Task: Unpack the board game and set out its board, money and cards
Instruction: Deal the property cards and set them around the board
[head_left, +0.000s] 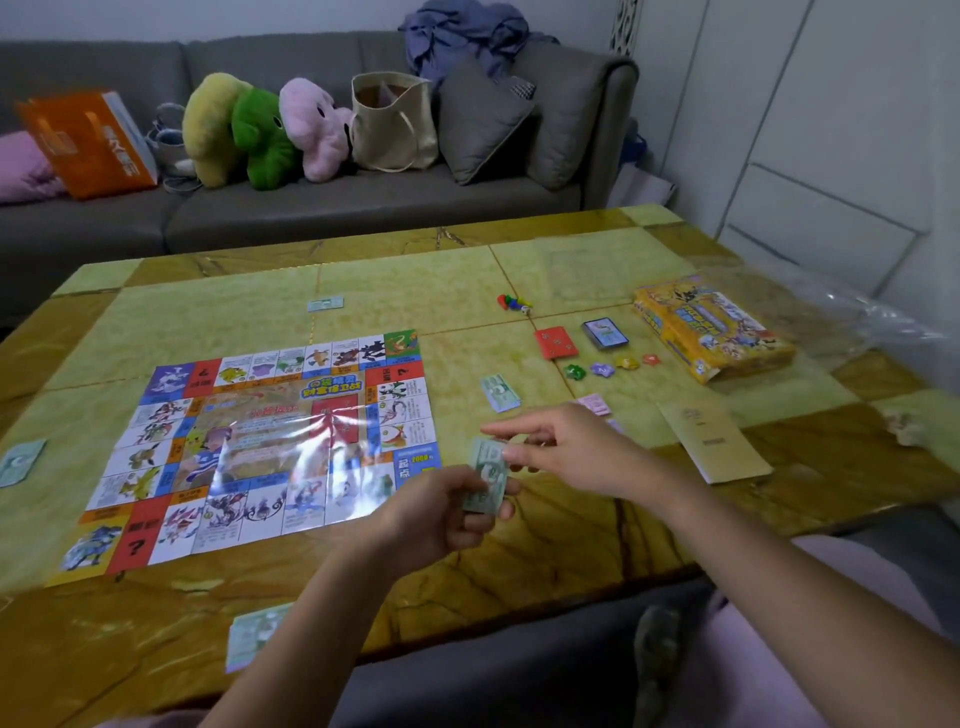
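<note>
Left hand (447, 512) grips the money stack (485, 478); right hand (566, 447) pinches its top. Board (260, 447) lies unfolded, cards (556, 343) to its right; money seems unfinished.

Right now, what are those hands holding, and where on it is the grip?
A wad of money. The left hand grips its lower end; the right hand touches its top with the thumb, but a pinch there cannot be told.

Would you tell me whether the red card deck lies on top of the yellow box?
No, the red card deck lies on the table, apart from the yellow box.
</note>
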